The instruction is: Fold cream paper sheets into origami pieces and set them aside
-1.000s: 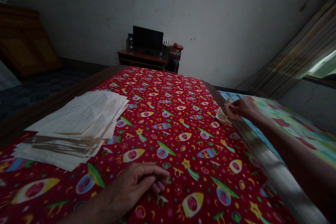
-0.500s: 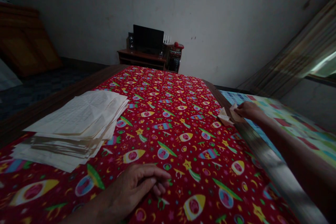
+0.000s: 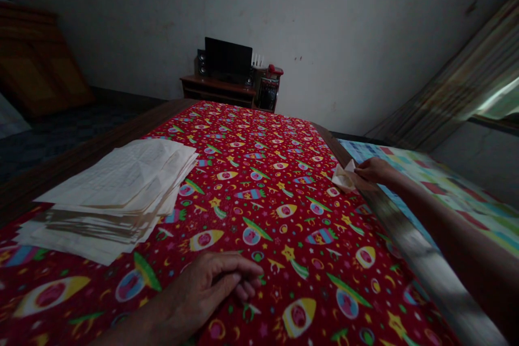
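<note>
My left hand (image 3: 221,286) rests on the red patterned cloth (image 3: 243,203) near the front, its fingers loosely curled in and nothing seen in them. Out to the right, my right hand (image 3: 375,170) is closed in a pinch on a small piece of folded paper (image 3: 352,166) at the table's edge. Another pale folded paper (image 3: 343,179) lies right against it on the cloth; where one ends and the other begins is hard to make out. On the left sits a loose stack of creased paper sheets (image 3: 138,165), with faint writing on the top one.
Dark wooden table borders (image 3: 399,227) run along both sides of the cloth. Beyond the right border lies a multicoloured checked surface (image 3: 441,189). A monitor (image 3: 228,58) and speakers stand on a low desk (image 3: 214,86) by the far wall. A wooden cabinet (image 3: 44,65) is at the left.
My right hand has shifted slightly left, bringing its folded paper against the one lying on the cloth. My left hand and the paper stack have stayed put.
</note>
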`<state>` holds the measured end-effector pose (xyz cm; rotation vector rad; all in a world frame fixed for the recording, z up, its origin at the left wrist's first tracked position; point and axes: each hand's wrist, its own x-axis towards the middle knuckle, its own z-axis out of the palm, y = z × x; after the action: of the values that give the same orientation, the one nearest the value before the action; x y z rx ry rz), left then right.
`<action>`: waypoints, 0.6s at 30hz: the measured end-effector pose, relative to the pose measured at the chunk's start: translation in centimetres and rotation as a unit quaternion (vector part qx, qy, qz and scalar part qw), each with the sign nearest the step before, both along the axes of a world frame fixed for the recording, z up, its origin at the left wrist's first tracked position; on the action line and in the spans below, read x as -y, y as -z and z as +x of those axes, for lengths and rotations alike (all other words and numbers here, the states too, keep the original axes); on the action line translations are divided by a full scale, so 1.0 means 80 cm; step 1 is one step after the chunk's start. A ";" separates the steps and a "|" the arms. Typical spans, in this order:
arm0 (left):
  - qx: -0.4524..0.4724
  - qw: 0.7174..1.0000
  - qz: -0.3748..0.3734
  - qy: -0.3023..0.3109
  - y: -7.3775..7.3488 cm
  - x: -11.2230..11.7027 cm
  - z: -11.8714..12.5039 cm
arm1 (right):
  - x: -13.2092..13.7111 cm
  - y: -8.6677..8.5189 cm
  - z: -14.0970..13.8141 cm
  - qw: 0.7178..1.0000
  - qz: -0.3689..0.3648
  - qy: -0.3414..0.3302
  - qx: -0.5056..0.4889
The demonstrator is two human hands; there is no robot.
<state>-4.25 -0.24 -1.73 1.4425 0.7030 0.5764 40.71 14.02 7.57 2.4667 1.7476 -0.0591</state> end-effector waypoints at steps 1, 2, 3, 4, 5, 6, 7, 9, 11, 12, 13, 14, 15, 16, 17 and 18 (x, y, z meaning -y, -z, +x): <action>-0.001 1.000 -0.001 0.001 0.000 0.000 0.000 | 0.000 -0.002 -0.002 1.000 -0.022 0.015 -0.003; -0.001 1.000 -0.003 0.002 -0.001 0.000 0.000 | 0.001 -0.005 -0.005 0.999 -0.039 0.024 -0.005; -0.001 1.000 -0.005 0.002 -0.001 0.000 0.000 | 0.001 -0.006 -0.007 0.998 -0.050 0.029 -0.005; 0.000 1.000 -0.007 0.002 -0.002 0.000 0.000 | 0.001 -0.008 -0.008 0.998 -0.057 0.032 -0.004; 0.003 1.000 -0.008 0.002 -0.002 0.000 0.000 | 0.001 -0.009 -0.009 0.998 -0.061 0.034 -0.003; 0.003 1.000 -0.007 0.003 -0.003 -0.001 0.000 | 0.000 -0.010 -0.010 0.997 -0.065 0.036 -0.002; 0.002 1.000 -0.005 0.003 -0.004 -0.001 0.001 | 0.000 -0.010 -0.010 0.997 -0.068 0.037 -0.001; -0.007 1.000 -0.002 0.002 -0.005 -0.001 0.001 | -0.003 -0.010 -0.011 0.997 -0.072 0.037 0.001; -0.016 1.000 0.002 0.001 -0.006 -0.001 0.001 | -0.005 -0.010 -0.013 0.997 -0.074 0.037 0.004; -0.018 1.000 0.001 0.000 -0.006 0.000 0.000 | -0.006 -0.010 -0.014 0.997 -0.074 0.038 0.007; -0.018 1.000 0.000 -0.001 -0.006 0.000 0.000 | -0.007 -0.009 -0.015 0.997 -0.072 0.037 0.009; -0.016 1.000 0.000 -0.001 -0.006 0.001 0.000 | -0.008 -0.009 -0.017 0.997 -0.070 0.037 0.012; -0.014 1.000 0.001 0.000 -0.006 0.001 0.000 | -0.008 -0.008 -0.018 0.997 -0.066 0.035 0.015; -0.011 1.000 0.002 0.001 -0.005 0.001 0.000 | -0.008 -0.007 -0.019 0.997 -0.062 0.032 0.016; -0.009 1.000 0.003 0.001 -0.005 0.001 0.000 | -0.008 -0.006 -0.020 0.998 -0.056 0.029 0.017; -0.007 1.000 0.004 0.002 -0.005 0.002 0.000 | -0.008 -0.004 -0.021 0.998 -0.048 0.025 0.018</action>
<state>-4.29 -0.36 -1.36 1.4566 0.7099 0.5662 39.04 14.66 7.92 2.4268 1.6301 -0.1013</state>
